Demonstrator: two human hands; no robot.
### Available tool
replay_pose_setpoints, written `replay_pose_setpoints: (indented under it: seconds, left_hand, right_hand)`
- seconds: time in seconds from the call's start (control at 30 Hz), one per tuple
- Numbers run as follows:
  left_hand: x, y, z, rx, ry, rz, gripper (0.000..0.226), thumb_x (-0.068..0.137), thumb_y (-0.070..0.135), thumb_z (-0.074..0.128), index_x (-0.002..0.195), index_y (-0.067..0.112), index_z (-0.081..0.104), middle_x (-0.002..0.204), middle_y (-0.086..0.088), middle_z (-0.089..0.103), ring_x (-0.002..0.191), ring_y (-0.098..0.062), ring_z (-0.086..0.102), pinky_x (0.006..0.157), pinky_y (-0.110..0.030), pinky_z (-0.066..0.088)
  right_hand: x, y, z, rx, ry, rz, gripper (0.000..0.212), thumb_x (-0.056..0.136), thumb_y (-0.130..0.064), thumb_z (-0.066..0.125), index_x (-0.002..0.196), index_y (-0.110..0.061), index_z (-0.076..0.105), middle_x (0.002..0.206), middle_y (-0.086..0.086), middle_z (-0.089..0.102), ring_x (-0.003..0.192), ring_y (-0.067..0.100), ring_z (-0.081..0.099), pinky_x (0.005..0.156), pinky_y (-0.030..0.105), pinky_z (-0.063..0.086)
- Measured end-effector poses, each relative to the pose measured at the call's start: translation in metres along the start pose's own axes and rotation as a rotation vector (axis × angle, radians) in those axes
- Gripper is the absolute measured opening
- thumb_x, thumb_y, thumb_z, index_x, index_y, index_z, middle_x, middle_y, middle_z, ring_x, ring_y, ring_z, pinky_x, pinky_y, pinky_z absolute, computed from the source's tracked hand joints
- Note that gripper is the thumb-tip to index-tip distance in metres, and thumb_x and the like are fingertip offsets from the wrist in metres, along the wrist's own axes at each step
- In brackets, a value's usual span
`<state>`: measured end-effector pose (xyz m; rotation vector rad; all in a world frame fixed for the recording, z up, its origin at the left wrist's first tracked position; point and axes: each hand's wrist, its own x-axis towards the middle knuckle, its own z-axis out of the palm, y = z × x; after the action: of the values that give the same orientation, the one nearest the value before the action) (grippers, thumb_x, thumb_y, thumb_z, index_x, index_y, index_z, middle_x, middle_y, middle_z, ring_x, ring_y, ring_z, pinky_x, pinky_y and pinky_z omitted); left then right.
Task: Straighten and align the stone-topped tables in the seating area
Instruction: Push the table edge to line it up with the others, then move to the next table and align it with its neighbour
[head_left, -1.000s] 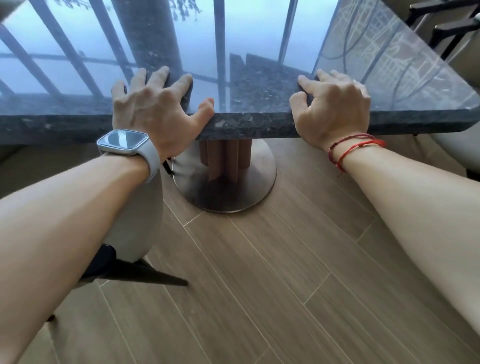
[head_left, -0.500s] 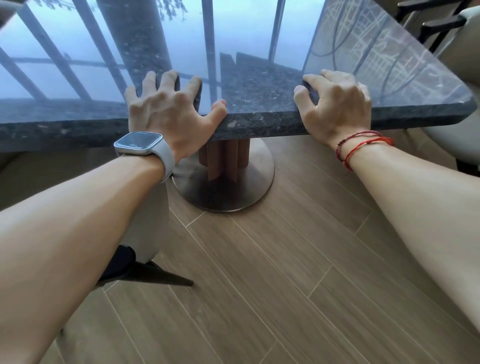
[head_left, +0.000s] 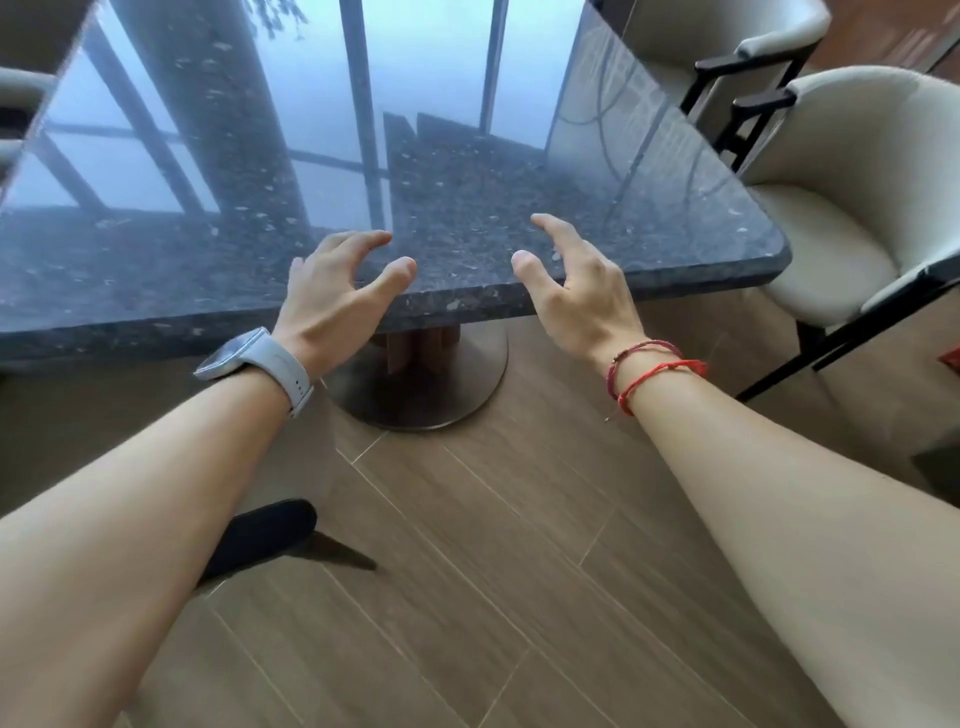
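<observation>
A floor (head_left: 467, 597) of long wood-look planks runs under a seating area, and a glossy dark stone top mirrors window bars and pale sky. One desk (head_left: 467, 208) is in full view: a speckled slab with rounded corners on a single ribbed column set in a round metal base (head_left: 441, 384). It fills the upper middle of the view, its near edge crossing just beyond the wrists. Whether other tables stand nearby cannot be told from here.

The left hand (head_left: 332, 296) and the right hand (head_left: 576, 291) hover over the near edge, close together around its middle. Both sets of fingers (head_left: 363, 241) are spread and loosely curled, holding nothing; whether any fingertip touches the stone I cannot tell. This reads as the gap between grips: either a fresh hold is about to be taken or this desk is judged done.

If more alignment is wanted, the next move calls for clamping both hands over the near edge, set wider apart for leverage, and turning or sliding the slab gently, since a stone top on one pedestal is likely heavy and may tip or scrape the planks.

Counted: one desk, one base, two hands, one watch (head_left: 254, 364) on the left wrist, red cord bracelets (head_left: 654, 374) on the right. Two pale upholstered chairs (head_left: 852, 197) sit off the right corner, and part of another seat (head_left: 21, 88) shows at the far left edge.
</observation>
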<state>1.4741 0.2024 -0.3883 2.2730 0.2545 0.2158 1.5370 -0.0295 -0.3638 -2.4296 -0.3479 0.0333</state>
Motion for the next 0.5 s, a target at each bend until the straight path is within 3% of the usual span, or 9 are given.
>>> replay_pose_setpoints:
  seconds: [0.17, 0.2, 0.27, 0.33, 0.43, 0.5]
  left_hand:
    - [-0.044, 0.024, -0.026, -0.357, -0.089, 0.021, 0.053, 0.092, 0.052, 0.047, 0.136, 0.026, 0.063, 0.149, 0.009, 0.051, 0.137, 0.001, 0.044, 0.112, -0.015, 0.036]
    - [-0.055, 0.031, -0.033, -0.410, -0.090, 0.019, 0.050, 0.093, 0.052, 0.047, 0.134, 0.029, 0.063, 0.148, 0.009, 0.052, 0.136, 0.001, 0.045, 0.111, -0.015, 0.038]
    - [-0.076, 0.046, -0.050, -0.529, -0.082, -0.005, 0.048, 0.091, 0.058, 0.047, 0.131, 0.036, 0.063, 0.144, 0.010, 0.056, 0.133, -0.002, 0.051, 0.111, -0.030, 0.044]
    - [-0.095, 0.061, -0.068, -0.633, -0.055, -0.012, 0.051, 0.087, 0.062, 0.046, 0.129, 0.038, 0.062, 0.143, 0.011, 0.058, 0.131, -0.007, 0.055, 0.106, -0.039, 0.050]
    - [-0.122, 0.084, -0.094, -0.716, -0.032, 0.028, 0.052, 0.088, 0.059, 0.045, 0.131, 0.035, 0.061, 0.144, 0.009, 0.059, 0.132, -0.013, 0.057, 0.103, -0.043, 0.051]
    - [-0.138, 0.097, -0.109, -0.751, -0.050, 0.050, 0.053, 0.090, 0.059, 0.045, 0.133, 0.033, 0.060, 0.146, 0.007, 0.058, 0.134, -0.018, 0.056, 0.105, -0.049, 0.050]
  right_hand:
    - [-0.037, -0.036, -0.022, 0.166, -0.021, 0.061, 0.050, 0.098, -0.049, 0.053, 0.147, -0.042, 0.044, 0.144, 0.002, 0.054, 0.132, 0.014, 0.050, 0.103, 0.028, 0.036]
    - [-0.046, -0.046, -0.028, 0.200, -0.023, 0.070, 0.050, 0.098, -0.050, 0.054, 0.146, -0.044, 0.045, 0.144, 0.000, 0.055, 0.132, 0.012, 0.050, 0.105, 0.029, 0.036]
    - [-0.064, -0.064, -0.042, 0.264, -0.034, 0.075, 0.049, 0.096, -0.052, 0.053, 0.144, -0.047, 0.045, 0.142, -0.001, 0.057, 0.134, 0.008, 0.048, 0.108, 0.029, 0.036]
    - [-0.082, -0.085, -0.056, 0.323, -0.054, 0.068, 0.046, 0.099, -0.048, 0.054, 0.144, -0.048, 0.045, 0.142, -0.003, 0.056, 0.128, 0.003, 0.051, 0.102, 0.022, 0.036]
    - [-0.107, -0.111, -0.077, 0.360, -0.081, 0.054, 0.043, 0.101, -0.042, 0.055, 0.143, -0.046, 0.047, 0.138, -0.006, 0.057, 0.108, -0.017, 0.053, 0.088, 0.004, 0.033]
    - [-0.121, -0.126, -0.090, 0.392, -0.091, 0.044, 0.042, 0.101, -0.041, 0.055, 0.142, -0.046, 0.047, 0.137, -0.004, 0.059, 0.104, -0.025, 0.050, 0.087, 0.004, 0.033]
